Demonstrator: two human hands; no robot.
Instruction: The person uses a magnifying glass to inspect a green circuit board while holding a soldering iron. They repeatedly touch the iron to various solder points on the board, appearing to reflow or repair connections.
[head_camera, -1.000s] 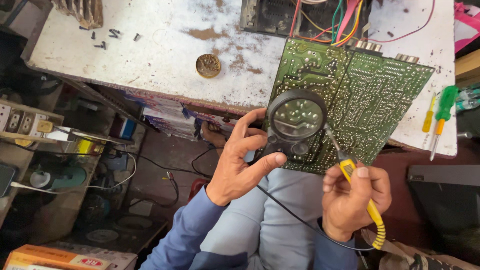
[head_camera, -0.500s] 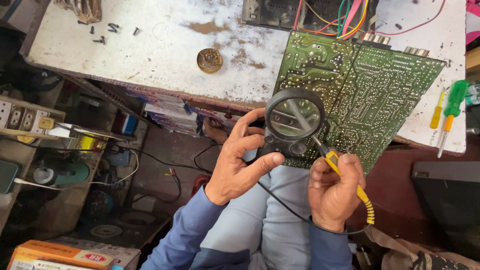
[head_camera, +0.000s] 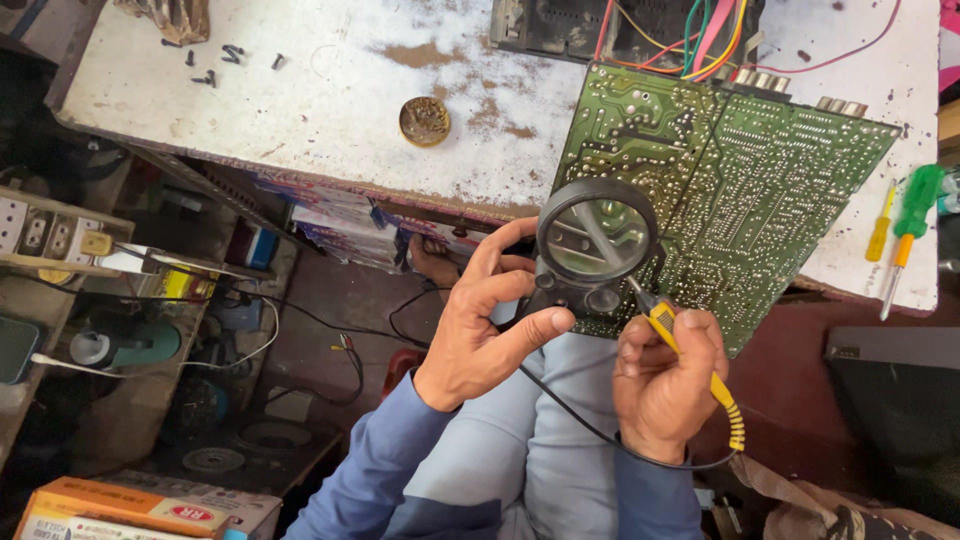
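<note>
- Two hands work below the table edge (head_camera: 330, 185). The left hand (head_camera: 480, 330) grips a black magnifying glass (head_camera: 596, 238) over the green circuit board (head_camera: 740, 190), which overhangs that edge.
- The right hand (head_camera: 665, 385) is clenched on a yellow-handled probe (head_camera: 700, 375), tip at 11 o'clock, under the lens.
- Step, as judged: inspecting solder joints; the next touch calls for steady aim.
- Room: screwdrivers (head_camera: 900, 225) lie at 3 o'clock, a round tin (head_camera: 424, 121) at 10 o'clock.

Circuit board (head_camera: 760, 190) overhangs bench (head_camera: 330, 110) edge – magnifier (head_camera: 595, 240) over its near corner, screwdrivers (head_camera: 905, 225) right, round tin (head_camera: 424, 121) left.
</note>
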